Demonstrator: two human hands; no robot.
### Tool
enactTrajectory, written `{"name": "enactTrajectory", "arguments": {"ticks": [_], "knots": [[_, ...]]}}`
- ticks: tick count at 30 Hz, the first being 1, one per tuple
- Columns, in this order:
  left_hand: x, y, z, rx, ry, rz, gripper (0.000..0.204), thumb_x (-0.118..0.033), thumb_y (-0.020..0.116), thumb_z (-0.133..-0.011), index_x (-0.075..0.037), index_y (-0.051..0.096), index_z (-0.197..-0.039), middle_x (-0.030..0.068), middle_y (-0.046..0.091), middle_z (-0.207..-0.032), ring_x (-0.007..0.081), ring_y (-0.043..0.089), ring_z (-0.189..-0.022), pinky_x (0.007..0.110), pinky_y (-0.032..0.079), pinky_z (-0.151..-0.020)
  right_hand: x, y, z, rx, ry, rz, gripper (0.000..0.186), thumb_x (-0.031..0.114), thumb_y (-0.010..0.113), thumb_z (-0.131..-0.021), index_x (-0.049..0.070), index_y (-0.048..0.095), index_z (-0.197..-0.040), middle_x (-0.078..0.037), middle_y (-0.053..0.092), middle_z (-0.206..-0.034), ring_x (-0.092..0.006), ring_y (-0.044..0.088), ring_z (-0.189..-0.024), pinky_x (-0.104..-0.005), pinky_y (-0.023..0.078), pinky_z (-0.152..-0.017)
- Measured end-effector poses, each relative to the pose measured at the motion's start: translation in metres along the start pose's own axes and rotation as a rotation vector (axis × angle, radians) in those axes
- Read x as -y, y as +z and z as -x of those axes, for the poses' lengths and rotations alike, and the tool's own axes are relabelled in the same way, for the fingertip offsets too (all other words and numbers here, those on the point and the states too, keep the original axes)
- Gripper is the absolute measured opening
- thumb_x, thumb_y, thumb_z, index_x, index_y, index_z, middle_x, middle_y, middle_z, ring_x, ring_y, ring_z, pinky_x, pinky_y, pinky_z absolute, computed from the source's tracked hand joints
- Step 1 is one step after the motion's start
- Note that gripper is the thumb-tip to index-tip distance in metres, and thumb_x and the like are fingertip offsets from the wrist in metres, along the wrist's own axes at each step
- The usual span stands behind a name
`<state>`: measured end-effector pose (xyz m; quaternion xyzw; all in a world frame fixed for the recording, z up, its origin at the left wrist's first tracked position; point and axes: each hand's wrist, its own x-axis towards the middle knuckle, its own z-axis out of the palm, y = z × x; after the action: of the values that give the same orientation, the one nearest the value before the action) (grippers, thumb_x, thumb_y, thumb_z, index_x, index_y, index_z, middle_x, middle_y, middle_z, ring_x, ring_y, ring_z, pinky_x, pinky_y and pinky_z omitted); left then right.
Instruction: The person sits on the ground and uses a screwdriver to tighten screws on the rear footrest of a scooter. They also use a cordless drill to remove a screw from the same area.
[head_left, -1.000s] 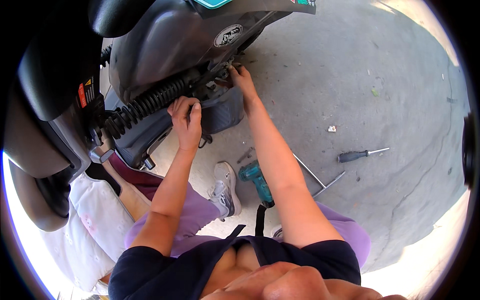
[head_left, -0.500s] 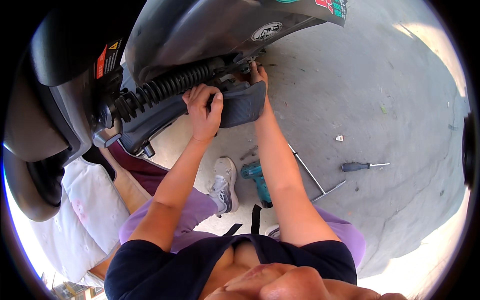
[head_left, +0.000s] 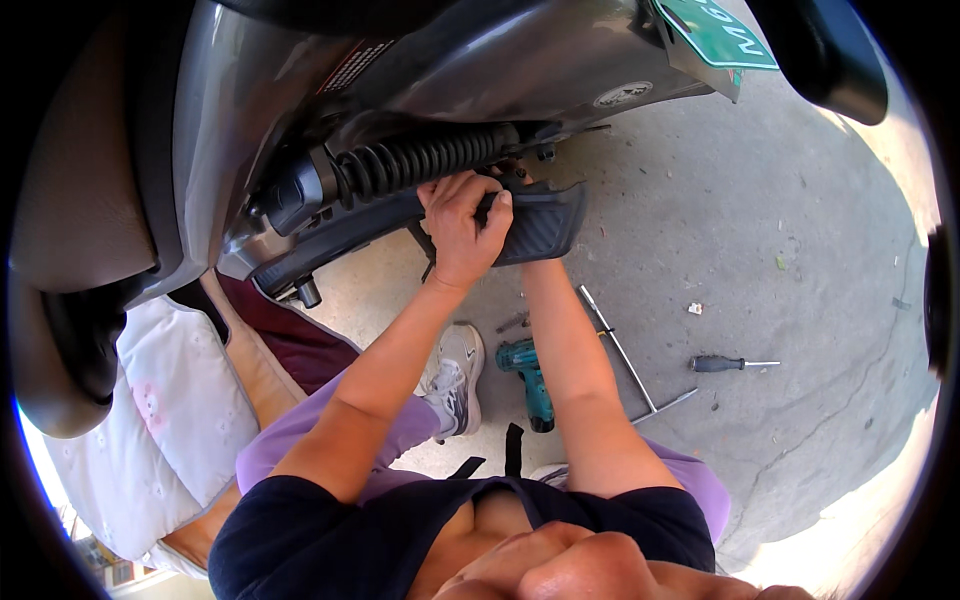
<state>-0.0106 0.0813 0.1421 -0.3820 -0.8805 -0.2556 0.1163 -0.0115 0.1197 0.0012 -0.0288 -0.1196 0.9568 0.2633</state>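
Scooter: spans the top; its outer parts are cut off by the dark rim.
Black guard: on the scooter's lower side, long axis slanting up to the right, roughly along the spring; its ribbed end lies just right of the left hand.
Coil spring: just above the guard.
T-shaped tool: on the ground, right of the right forearm.
Left hand: nearer in view, fingers curled at the guard's upper edge; fingertips hidden, grip uncertain.
Right hand: mostly hidden behind the ribbed end; cannot tell whether it holds anything.
Drill: left of that forearm.
Screwdriver: well apart, rightward.
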Motion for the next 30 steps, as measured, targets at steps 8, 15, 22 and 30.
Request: {"name": "enactTrajectory", "arguments": {"ticks": [8, 15, 22, 30], "knots": [[-0.004, -0.007, 0.002, 0.004, 0.007, 0.019, 0.013, -0.018, 0.058, -0.077, -0.006, 0.059, -0.074, 0.0067, 0.055, -0.072, 0.0255, 0.052, -0.076, 0.036, 0.033, -0.084, -0.011, 0.006, 0.003, 0.025, 0.068, -0.041, 0.028, 0.017, 0.051, -0.095, 0.004, 0.053, -0.119, -0.012, 0.061, -0.106, -0.0233, 0.061, -0.095, -0.0357, 0.054, -0.081], [-0.008, -0.009, 0.003, 0.004, 0.034, 0.065, 0.013, -0.018, 0.058, -0.076, -0.005, 0.059, -0.073, 0.0068, 0.054, -0.071, 0.0254, 0.051, -0.075, 0.036, 0.032, -0.084, -0.011, 0.01, 0.008, 0.036, 0.121, -0.084, 0.027, 0.016, 0.051, -0.094, 0.004, 0.053, -0.119, -0.011, 0.061, -0.105, -0.0229, 0.061, -0.094, -0.0354, 0.053, -0.081], [-0.005, -0.002, 0.009, 0.036, 0.02, 0.056, 0.015, -0.019, 0.056, -0.08, -0.005, 0.059, -0.075, 0.0067, 0.055, -0.073, 0.0237, 0.051, -0.075, 0.035, 0.032, -0.084, -0.011, -0.003, 0.012, 0.003, 0.178, -0.173, 0.027, 0.016, 0.051, -0.094, 0.004, 0.053, -0.118, -0.011, 0.061, -0.105, -0.0226, 0.061, -0.094, -0.0352, 0.053, -0.081], [-0.005, -0.008, 0.006, 0.079, 0.004, 0.078, 0.016, -0.02, 0.056, -0.08, -0.006, 0.06, -0.075, 0.0048, 0.055, -0.073, 0.0221, 0.052, -0.076, 0.035, 0.031, -0.086, -0.012, -0.009, 0.023, -0.065, 0.189, -0.336, 0.027, 0.016, 0.051, -0.094, 0.004, 0.053, -0.118, -0.011, 0.061, -0.105, -0.0223, 0.061, -0.094, -0.0349, 0.053, -0.081]]}}
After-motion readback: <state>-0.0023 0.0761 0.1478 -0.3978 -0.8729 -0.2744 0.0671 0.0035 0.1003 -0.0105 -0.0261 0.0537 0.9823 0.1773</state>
